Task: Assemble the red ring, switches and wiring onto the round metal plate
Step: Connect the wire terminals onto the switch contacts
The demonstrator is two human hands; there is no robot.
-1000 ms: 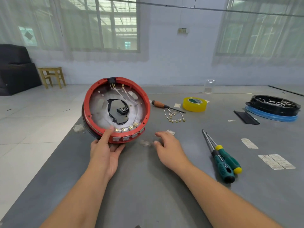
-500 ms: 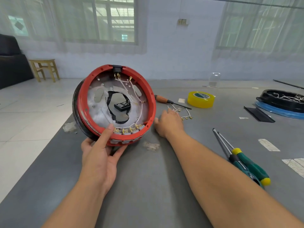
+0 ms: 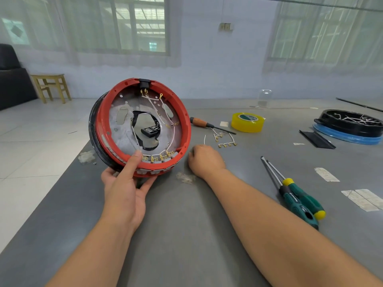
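Observation:
My left hand [image 3: 124,191] grips the lower rim of the red ring [image 3: 184,119], thumb inside and fingers underneath, and holds it tilted up on the table. The ring sits on the round metal plate [image 3: 122,129], which has a black band behind it. Several switches [image 3: 159,159] with brass terminals line the ring's lower inner edge. White wires [image 3: 154,104] run from them up to a black connector [image 3: 144,83] at the top. My right hand [image 3: 204,160] rests on the table right of the ring, its curled fingers pinching the near end of a short white wire [image 3: 205,138].
Loose terminal wires [image 3: 226,141], a brown-handled screwdriver [image 3: 202,122] and yellow tape [image 3: 247,122] lie beyond my right hand. Two green screwdrivers [image 3: 298,200] lie to the right. A black tray of parts [image 3: 350,121] sits far right. The grey table's [image 3: 186,224] left edge drops to the floor.
My right hand reached forward from the near table to the loose wires and closed there. My left hand tipped the ring assembly more upright.

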